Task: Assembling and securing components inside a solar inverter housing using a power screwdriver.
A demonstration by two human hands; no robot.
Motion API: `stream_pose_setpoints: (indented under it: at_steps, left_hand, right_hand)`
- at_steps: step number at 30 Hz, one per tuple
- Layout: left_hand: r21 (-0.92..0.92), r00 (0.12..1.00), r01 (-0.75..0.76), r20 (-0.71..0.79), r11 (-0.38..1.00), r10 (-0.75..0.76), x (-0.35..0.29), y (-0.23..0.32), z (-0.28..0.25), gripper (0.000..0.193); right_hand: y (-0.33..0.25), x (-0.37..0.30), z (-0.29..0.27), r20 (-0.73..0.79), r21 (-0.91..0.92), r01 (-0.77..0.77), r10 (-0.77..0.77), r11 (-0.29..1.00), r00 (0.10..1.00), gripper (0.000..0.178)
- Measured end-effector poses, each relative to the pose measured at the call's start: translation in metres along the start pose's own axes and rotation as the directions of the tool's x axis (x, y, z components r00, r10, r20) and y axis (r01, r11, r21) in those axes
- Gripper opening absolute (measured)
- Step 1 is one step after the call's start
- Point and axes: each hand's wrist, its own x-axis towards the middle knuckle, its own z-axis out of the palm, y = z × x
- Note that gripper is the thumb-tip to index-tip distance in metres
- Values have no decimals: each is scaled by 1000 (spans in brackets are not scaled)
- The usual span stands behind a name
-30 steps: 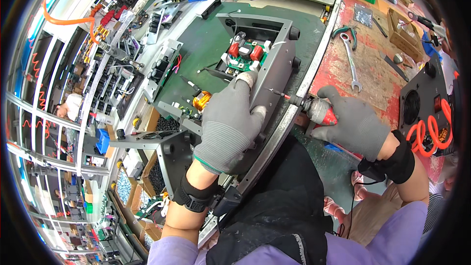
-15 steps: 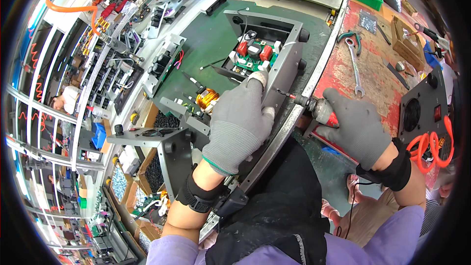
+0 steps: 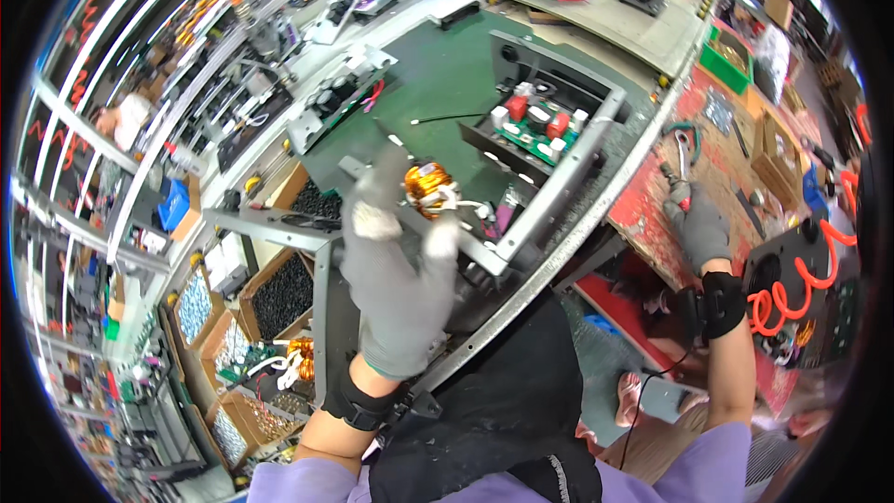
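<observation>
Hold the red driver (image 3: 684, 198) snugly in the right hand's (image 3: 705, 231) curled fingers, frame right, and rest the left hand's (image 3: 396, 289) spread, empty-looking fingers softly by the copper coil (image 3: 427, 188), mid-frame

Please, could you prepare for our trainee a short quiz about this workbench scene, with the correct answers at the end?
1. Multiple choice. Which colour is the wound coil near the left hand?
(a) blue
(b) copper-orange
(c) green

2. True or false? Grey gloves cover both of the person's hands.

3. Fill the gap. A tool with a red part is held in the person's ____ hand.

Key:
1. (b) copper-orange
2. True
3. right hand
</observation>
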Motion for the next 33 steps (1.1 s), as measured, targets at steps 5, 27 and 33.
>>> stream_pose_setpoints:
  at_steps: [5,27,33]
  left_hand:
    - [-40,990,-4,139,999,9,-50,4,-17,39]
    - [190,802,377,423,906,-422,-103,-28,-30,52]
    - [120,932,103,336,987,-138,-77,-3,-26,50]
  right_hand:
    - [74,75,35,-235,-236,-113,56,965,970,45]
    - [-212,72,-87,-504,64,723,-603,688,618,22]
    - [-117,130,-24,-300,321,435,-345,841,889,31]
